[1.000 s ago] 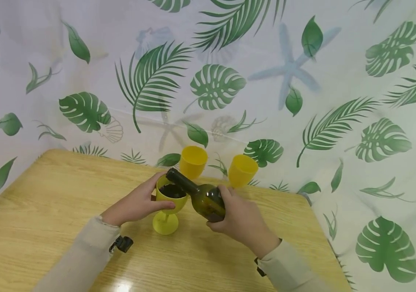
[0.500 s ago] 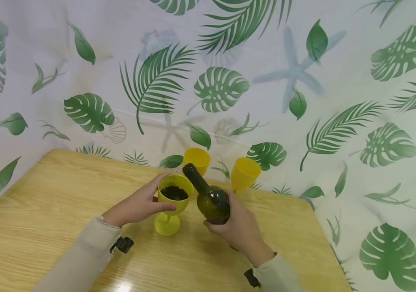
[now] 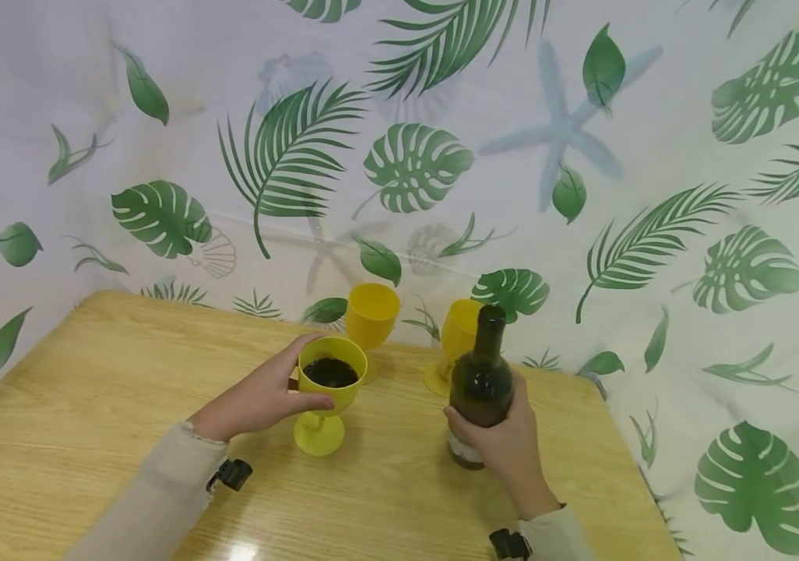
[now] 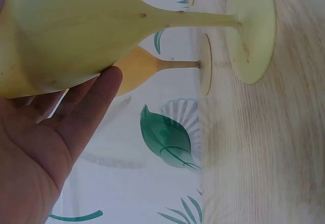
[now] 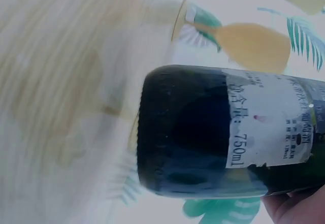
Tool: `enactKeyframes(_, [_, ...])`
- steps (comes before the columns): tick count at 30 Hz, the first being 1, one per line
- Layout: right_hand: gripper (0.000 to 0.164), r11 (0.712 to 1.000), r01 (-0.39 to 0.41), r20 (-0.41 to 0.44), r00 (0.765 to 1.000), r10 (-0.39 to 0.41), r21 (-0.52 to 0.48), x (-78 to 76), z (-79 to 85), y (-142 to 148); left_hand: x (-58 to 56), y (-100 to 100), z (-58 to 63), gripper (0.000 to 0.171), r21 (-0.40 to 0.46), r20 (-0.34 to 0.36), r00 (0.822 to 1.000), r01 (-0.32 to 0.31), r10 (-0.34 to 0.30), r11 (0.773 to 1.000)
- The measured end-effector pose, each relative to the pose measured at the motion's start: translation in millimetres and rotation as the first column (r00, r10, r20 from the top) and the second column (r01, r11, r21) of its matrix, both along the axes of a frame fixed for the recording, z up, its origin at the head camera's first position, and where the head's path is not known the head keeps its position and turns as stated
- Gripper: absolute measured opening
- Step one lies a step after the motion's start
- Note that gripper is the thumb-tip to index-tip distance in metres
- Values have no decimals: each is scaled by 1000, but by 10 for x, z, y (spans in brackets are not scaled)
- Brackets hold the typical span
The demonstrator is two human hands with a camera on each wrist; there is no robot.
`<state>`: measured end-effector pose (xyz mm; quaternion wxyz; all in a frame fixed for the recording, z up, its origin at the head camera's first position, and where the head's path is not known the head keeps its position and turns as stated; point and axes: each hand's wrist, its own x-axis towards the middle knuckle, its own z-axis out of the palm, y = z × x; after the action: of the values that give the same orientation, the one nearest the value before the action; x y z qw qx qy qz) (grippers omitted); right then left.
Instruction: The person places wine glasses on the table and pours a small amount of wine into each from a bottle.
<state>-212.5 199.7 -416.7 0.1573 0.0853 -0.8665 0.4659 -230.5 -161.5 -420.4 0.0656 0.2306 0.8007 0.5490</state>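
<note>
Sheeting (image 3: 399, 101) printed with green leaves and blue starfish hangs behind a wood-grain table (image 3: 385, 502). Pale sleeves (image 3: 147, 499) reach in from the near edge. A dark green bottle (image 3: 481, 393) is close to upright, neck up; the right hand (image 3: 505, 444) grips its body, thumb across the near side. Whether the base touches the table cannot be told. Well to its left, the yellow front goblet (image 3: 346, 397) stands on the table, and the left hand (image 3: 273, 393) holds its bowl, thumb in front, fingers behind. Farther back stand the left rear goblet (image 3: 371, 323) and the right rear goblet (image 3: 459, 335), the latter partly hidden by the bottle. A pale label (image 5: 271, 120) with dark print wraps the bottle. Dark liquid (image 3: 330, 372) lies inside the front goblet.
</note>
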Motion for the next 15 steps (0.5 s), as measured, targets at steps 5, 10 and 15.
enactKeyframes(5, [89,996,60,-20,998,-61,-66,-57,-65,212,-8,3,7,83,7,-8,1000,-3,3,1000])
enactKeyframes(10, [90,990,98,-41,994,-103,-103,-106,-152,350,4,5,14,84,18,-5,1000,-8,8,1000])
enactKeyframes(15, [88,977,145,-44,987,-153,-156,-114,-208,419,20,7,11,84,21,-3,1000,2,-2,1000])
